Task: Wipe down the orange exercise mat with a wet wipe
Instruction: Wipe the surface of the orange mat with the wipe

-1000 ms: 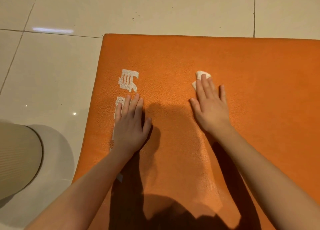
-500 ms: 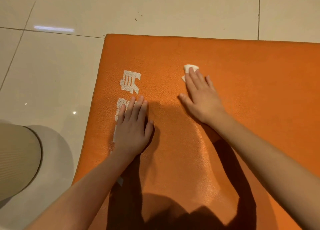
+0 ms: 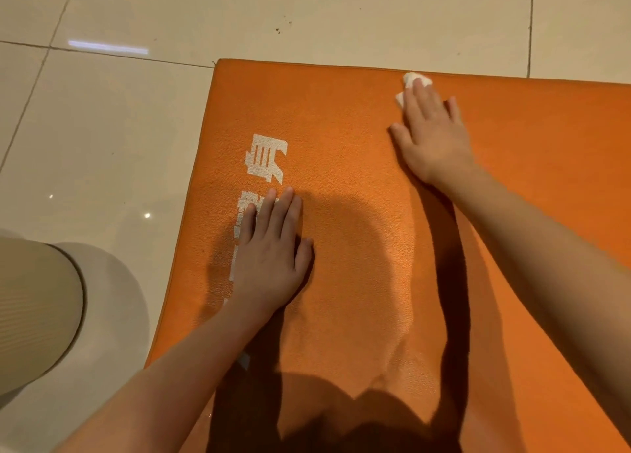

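The orange exercise mat lies on the tiled floor and fills the right and lower part of the head view. White printed characters run along its left side. My right hand lies flat with straight fingers and presses a crumpled white wet wipe onto the mat, close to the far edge. Most of the wipe is hidden under the fingers. My left hand rests flat on the mat over part of the white print, fingers straight, holding nothing.
Glossy beige floor tiles surround the mat on the left and beyond its far edge. A beige-clad knee or leg is at the lower left on the floor. A damp sheen streaks the mat between my arms.
My right hand has slid the wipe away from me to near the mat's far edge. My left hand has stayed in place on the print.
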### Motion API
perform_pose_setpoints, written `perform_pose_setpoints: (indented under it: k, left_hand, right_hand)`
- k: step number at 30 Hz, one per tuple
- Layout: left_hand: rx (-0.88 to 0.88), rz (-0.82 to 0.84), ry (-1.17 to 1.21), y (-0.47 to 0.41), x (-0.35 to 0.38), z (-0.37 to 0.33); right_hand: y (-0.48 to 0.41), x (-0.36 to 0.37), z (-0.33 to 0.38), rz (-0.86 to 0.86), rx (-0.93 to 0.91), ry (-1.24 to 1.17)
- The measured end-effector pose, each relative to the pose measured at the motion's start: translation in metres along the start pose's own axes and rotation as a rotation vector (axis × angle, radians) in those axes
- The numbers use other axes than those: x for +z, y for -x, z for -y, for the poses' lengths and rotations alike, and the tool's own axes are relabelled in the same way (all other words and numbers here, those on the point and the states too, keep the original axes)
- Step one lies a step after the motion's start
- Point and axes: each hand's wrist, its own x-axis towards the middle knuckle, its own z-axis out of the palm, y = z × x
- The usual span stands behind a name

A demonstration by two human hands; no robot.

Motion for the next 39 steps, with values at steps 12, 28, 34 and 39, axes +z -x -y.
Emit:
perform_pose_setpoints:
  k: [12,28,34,39]
  left_hand:
    - [0.024,-0.004,0.010,0.001,0.003,0.001]
    - [0.023,0.012,0.041,-0.001,0.004,0.004]
    - [0.018,0.009,0.236,0.000,-0.006,0.008]
    - [-0.088,-0.007,0.249,0.032,-0.015,0.016]
  right_hand:
    - [-0.032,-0.017,0.005,0.093,-0.094,0.055]
    - [0.057,0.020,0.044,0.171,-0.615,0.038]
    - [0.055,0.015,0.040,0.086,-0.252,-0.043]
    - [0.099,0.028,0.063,0.133,-0.668,0.050]
